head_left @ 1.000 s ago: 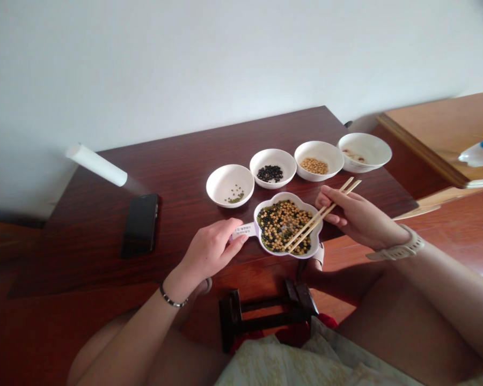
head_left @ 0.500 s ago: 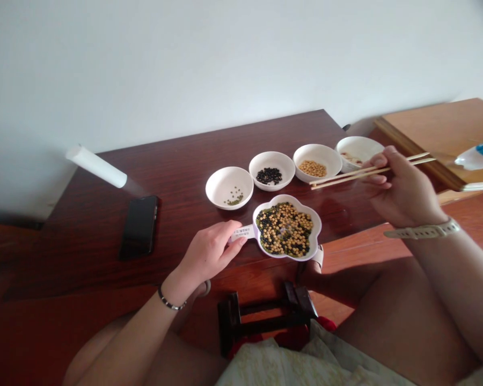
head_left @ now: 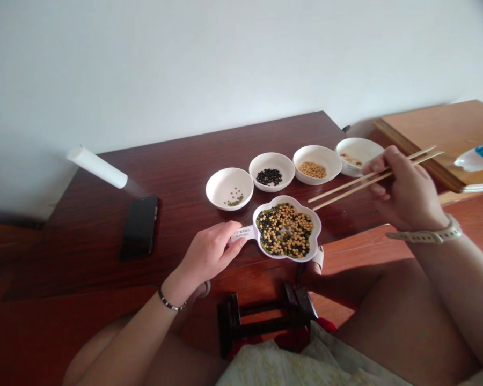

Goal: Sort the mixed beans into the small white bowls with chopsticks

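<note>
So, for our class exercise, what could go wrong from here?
The left hand grips the flower-shaped dish by its handle, so a tilt might spill the mixed beans. The chopsticks in the right hand have their tips near the dish's rim in view; a slip could jog it. The white bowls stand close together, so one knock might shift several.

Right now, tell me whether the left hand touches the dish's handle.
Touching: the head view shows the left hand gripping the handle, its outer end hidden by the grasp.

Soft, dim light, brighter on the right-hand floor [head_left: 480, 221], murky shadow and blur lower left
</note>
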The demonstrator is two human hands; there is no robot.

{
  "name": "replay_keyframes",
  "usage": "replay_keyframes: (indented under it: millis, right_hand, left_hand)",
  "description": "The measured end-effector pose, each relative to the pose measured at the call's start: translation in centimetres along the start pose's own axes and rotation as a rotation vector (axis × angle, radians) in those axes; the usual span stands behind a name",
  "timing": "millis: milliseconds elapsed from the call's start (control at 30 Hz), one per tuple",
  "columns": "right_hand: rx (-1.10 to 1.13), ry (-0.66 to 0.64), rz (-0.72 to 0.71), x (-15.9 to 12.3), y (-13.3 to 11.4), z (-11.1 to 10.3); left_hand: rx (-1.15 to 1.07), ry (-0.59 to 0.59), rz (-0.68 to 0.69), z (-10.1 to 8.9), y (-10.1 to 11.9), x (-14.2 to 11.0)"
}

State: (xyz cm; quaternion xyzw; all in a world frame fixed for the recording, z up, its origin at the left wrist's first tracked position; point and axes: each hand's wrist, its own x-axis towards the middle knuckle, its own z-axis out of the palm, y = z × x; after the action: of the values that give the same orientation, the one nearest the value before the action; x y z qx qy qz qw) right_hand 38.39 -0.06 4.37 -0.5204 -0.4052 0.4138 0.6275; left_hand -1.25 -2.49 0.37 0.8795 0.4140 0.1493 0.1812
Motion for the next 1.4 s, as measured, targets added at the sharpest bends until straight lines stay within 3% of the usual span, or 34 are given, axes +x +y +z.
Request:
replay_keyframes:
  millis: [167, 333, 433, 733, 1400]
  right_hand:
    - [-0.304, -0.114, -0.034, -3.1, -1.1, 1.8]
    - [-0.468, -0.149, -0.03, -4.0, -1.7, 2.4]
    - [-0.41, -0.158, -0.001, -3.4, -0.9, 2.7]
    - [-0.07, -0.287, 0.305, -3.2, 3.3, 3.9]
    - [-0.005, -0.351, 0.448, -3.8, 3.3, 4.1]
  left_hand:
    - [0.002, 0.006, 0.001, 0.1, -0.1, 0.0]
    - [-0.013, 0.003, -0.002, 0.1, -0.2, 0.0]
    - [-0.01, -0.003, -0.005, 0.1, -0.1, 0.0]
    - [-0.003, 0.0, 0.001, 0.1, -0.2, 0.0]
    - [-0.006, -0.008, -0.018, -0.1, 0.1, -0.1]
